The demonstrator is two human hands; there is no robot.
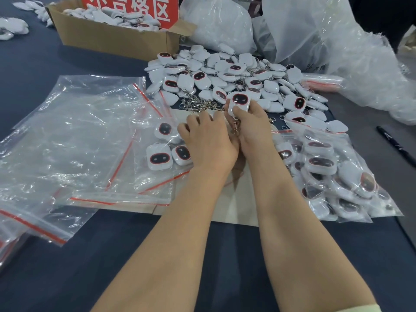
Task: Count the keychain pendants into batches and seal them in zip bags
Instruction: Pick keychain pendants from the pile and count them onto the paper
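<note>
Both forearms reach in from 6 o'clock over the dark table (56, 278) and meet at the middle of the view. The left hand (207, 143) lies palm down with its fingers curled under; whether it holds anything cannot be told. Touching it at 3 o'clock, the right hand (252, 127) pinches one white pendant (239, 102) by its lower edge, dark face up, its chain hanging between the hands. Under the wrists lies a beige sheet (238, 206). At 9 o'clock, three loose pendants (159, 157) rest just beside the left hand, on the edge of a spread of empty zip bags (74, 140) with red seal strips. At 4 o'clock sits a filled zip bag (326, 179) of pendants, and a black marker (396, 144) lies beyond it at 3 o'clock. At 12 o'clock lies the loose pile of pendants (236, 73). Farther off, a cardboard box (108, 37) holding more pendants and a red sign (132, 6) stands at 11 o'clock, and large clear plastic bags (315, 34) are heaped at 1 o'clock.
</note>
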